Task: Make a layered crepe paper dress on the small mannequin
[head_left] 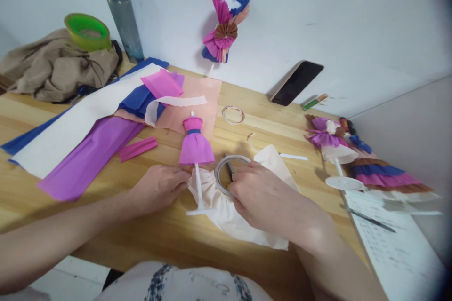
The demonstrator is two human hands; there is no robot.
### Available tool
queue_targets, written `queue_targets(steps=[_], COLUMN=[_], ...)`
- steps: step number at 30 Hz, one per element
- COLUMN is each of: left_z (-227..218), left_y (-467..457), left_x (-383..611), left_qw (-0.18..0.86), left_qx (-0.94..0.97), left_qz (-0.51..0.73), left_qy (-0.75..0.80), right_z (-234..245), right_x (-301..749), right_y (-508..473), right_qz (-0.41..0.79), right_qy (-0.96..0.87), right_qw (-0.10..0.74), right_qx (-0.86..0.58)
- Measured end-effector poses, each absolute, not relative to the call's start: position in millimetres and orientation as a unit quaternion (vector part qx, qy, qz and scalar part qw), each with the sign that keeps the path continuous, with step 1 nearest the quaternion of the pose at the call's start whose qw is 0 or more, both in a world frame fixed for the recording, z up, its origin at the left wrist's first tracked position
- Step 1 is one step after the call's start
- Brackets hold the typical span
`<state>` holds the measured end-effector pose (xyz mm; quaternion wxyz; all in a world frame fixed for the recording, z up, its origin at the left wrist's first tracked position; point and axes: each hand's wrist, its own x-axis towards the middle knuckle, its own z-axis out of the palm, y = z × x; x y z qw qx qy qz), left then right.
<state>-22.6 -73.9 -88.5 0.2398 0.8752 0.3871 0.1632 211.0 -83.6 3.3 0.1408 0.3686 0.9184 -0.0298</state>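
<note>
A small white mannequin stand (198, 188) wearing a pink paper dress (195, 143) with a blue waistband stands on the wooden table (148, 225). Around its base lies gathered cream tissue paper (268, 160). My left hand (158, 187) pinches the pleated edge of that paper just left of the stand, fingers closed. My right hand (263, 195) rests on the paper to the right, fingers curled on a roll of tape (221, 169) and a dark thin tool (230, 169) that I cannot make out.
Sheets of purple, white, blue and pink tissue paper (88, 146) spread at left. A beige bag (56, 66), green tape roll (86, 32) and steel flask (122, 11) stand at back left. Dressed mannequins (226, 23), (334, 143), a phone (296, 82), clear tape ring (233, 114), notepad with pen (381, 235).
</note>
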Motion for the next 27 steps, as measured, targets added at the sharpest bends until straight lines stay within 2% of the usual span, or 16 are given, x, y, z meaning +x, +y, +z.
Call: queue_targets(steps=[8,21,23,27], left_z=[-63,-68,-68,-70], left_y=[-70,-85,-83,-74], left_x=[-10,-16,-16,-11], left_qw=[0.408,0.381,0.416,0.556], left_qx=[0.728,0.729,0.700,0.573], left_qz=[0.176,0.192,0.212,0.242], left_qy=[0.521,0.536,0.541,0.552], right_z=[-1,-15,-18,-21], right_x=[204,185,183,181], right_y=[-85,-92,-93,-95], right_qz=[-0.025,0.014,0.017,0.023], right_qy=[0.913,0.892,0.892,0.889], right_qw=[0.183,0.181,0.177,0.171], right_qx=[0.363,0.414,0.415,0.423])
